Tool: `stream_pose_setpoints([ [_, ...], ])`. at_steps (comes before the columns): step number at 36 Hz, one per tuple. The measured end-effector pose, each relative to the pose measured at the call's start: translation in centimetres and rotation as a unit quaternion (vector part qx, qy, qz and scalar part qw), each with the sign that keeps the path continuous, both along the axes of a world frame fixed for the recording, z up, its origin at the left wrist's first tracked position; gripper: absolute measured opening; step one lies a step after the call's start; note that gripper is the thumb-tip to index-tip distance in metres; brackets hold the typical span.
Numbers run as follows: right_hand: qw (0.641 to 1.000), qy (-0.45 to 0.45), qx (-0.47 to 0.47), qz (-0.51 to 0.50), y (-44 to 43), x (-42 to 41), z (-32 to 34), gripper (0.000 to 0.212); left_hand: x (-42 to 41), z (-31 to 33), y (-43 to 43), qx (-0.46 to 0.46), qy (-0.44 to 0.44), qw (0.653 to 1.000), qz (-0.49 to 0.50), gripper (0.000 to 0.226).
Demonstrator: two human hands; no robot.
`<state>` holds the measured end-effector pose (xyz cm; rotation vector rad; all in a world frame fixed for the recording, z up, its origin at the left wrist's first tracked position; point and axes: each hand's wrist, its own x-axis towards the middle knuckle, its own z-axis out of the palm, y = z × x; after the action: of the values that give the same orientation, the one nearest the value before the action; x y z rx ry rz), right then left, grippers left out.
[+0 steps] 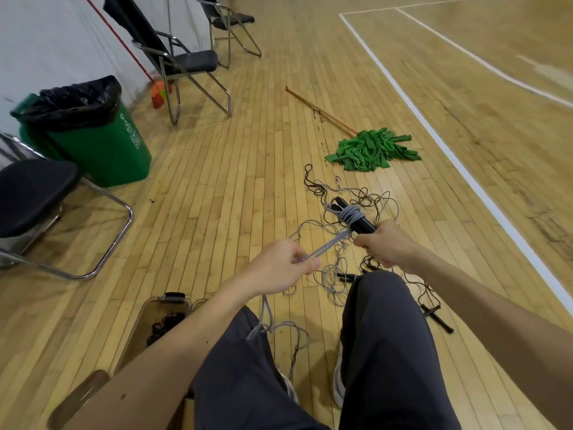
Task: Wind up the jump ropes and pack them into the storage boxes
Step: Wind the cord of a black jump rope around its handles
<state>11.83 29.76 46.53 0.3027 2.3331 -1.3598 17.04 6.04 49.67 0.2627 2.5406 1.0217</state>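
Head view:
1. Grey rope (329, 243): a few turns around paired black handles (362, 224), the rest trailing over the lap.
2. Right hand (384, 246): curled round the handles, steadying them as a spool.
3. Left hand (285, 268): pinches the strand taut, probably for tight winding.
4. Storage box (133, 336): beside the left leg, within reach.
5. Loose ropes (376, 201): tangled on the floor (232, 197).

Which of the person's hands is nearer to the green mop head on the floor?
Right. The right hand, gripping the black handles, is below the mop head in the view; the left hand, pinching grey rope, is further back and left.
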Motion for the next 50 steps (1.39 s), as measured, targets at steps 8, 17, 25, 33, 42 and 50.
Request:
stream_pose_setpoints([
  [8, 0.999, -0.042, -0.005, -0.007, -0.8, -0.1, -0.8, 0.020, 0.2, 2.6, 1.2, -0.268, 0.219, 0.933, -0.098, 0.032],
  [17, 0.993, -0.084, -0.032, 0.078, -2.0, 0.9, 0.5, 0.014, -0.9, 6.3, 0.8, -0.357, 0.397, 0.824, -0.190, 0.038],
  [25, 0.979, -0.122, -0.051, 0.156, -4.0, 3.0, 1.8, 0.017, -2.2, 8.3, -0.8, -0.261, 0.507, 0.793, -0.216, 0.051],
  [33, 0.962, -0.144, -0.018, 0.232, -5.6, 4.5, 3.3, 0.026, -2.5, 9.7, -0.5, -0.201, 0.523, 0.784, -0.267, 0.056],
  [42, 0.939, -0.139, 0.024, 0.315, -7.1, 6.7, 4.6, 0.022, -3.5, 10.0, 0.0, -0.216, 0.512, 0.781, -0.285, 0.060],
  [50, 0.932, -0.120, 0.036, 0.340, -7.6, 8.3, 5.5, 0.017, -4.3, 9.7, -0.3, -0.252, 0.441, 0.823, -0.255, 0.058],
])
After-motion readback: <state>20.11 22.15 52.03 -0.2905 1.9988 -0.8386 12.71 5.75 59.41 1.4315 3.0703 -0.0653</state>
